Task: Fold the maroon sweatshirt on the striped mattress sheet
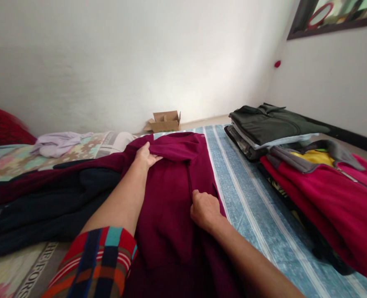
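Observation:
A maroon hoodie [167, 207] lies spread out in front of me, its hood at the far end and one sleeve stretched to the left. At its left shoulder, my left hand [144, 157] has the cloth between thumb and fingers; part of the grip is hidden by folds. My right hand [205, 210] is a closed fist on the right side of the hoodie, gripping its fabric. Under the maroon sleeve lies a dark navy garment [56, 207], reaching to the left edge of the view.
To the right are a stack topped by a dark green jacket [267, 122] and a pile topped by a red fleece [332, 186] with grey collar. A cardboard box [164, 123] stands by the wall. A pale lilac cloth [57, 143] lies far left. Beneath is a blue striped sheet [233, 182].

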Tool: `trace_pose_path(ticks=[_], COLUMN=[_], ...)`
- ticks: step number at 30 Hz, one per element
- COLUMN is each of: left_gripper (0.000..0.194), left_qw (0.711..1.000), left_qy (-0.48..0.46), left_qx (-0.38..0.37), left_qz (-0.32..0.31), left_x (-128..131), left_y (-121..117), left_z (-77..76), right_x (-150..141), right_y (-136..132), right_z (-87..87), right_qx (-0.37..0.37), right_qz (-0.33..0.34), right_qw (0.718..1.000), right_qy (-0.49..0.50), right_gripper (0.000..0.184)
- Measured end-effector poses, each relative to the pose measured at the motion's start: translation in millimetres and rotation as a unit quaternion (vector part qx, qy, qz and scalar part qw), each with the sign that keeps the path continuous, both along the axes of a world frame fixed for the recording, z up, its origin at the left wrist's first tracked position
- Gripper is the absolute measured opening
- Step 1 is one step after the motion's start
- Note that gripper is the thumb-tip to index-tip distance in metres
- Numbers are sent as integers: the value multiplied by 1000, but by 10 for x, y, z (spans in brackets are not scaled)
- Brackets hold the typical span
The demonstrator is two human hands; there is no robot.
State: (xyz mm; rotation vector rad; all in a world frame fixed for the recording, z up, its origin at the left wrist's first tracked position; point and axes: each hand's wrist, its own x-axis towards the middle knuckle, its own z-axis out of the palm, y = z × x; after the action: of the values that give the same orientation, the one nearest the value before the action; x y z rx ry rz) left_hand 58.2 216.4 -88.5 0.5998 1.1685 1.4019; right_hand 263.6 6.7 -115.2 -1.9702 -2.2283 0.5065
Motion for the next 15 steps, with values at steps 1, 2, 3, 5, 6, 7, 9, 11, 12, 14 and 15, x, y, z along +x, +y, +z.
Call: trace_pose_path(ticks=[1, 2, 3, 5, 6, 7, 9, 11, 12, 14, 15], left_gripper=[24, 18, 14, 8, 8, 9, 12, 16, 16, 14, 14], left_qw=[1000, 999, 998, 996, 996, 995, 995, 997, 998, 999, 999], left_qy=[6, 10, 12, 18, 20, 21, 19, 6, -3, -26, -32], left_qx=[-24, -45, -63, -84, -92, -98, -100, -79, -62, -30, -24], left_qz=[-1, 1, 3, -3, -7, -11, -11, 2, 10, 26, 33], left_x=[0, 5, 13, 40, 57, 77, 114, 141, 147, 148, 146], left_y=[-47, -99, -150, -237, -267, -284, -278, -224, -185, -106, -76], left_z=[-70, -139, -201, -290, -312, -319, -285, -195, -140, -40, -10], right_x=[-10, -15, -17, -13, -11, -9, -7, -5, -5, -8, -12], right_y=[3, 7, 11, 15, 16, 16, 14, 14, 14, 18, 20], right_z=[-13, -21, -23, -17, -11, -5, 2, 3, 2, -4, -8], right_qx=[1, 2, 4, 6, 6, 6, 2, -3, -4, -4, -2], right_qz=[-2, -3, -4, -4, -5, -5, -6, -6, -7, -7, -7], right_qw=[1000, 1000, 1000, 1000, 1000, 1000, 1000, 1000, 1000, 1000, 1000], right_qy=[2, 5, 7, 10, 10, 10, 8, 7, 8, 9, 9], right_gripper=[30, 29, 29, 30, 31, 32, 32, 31, 31, 30, 30])
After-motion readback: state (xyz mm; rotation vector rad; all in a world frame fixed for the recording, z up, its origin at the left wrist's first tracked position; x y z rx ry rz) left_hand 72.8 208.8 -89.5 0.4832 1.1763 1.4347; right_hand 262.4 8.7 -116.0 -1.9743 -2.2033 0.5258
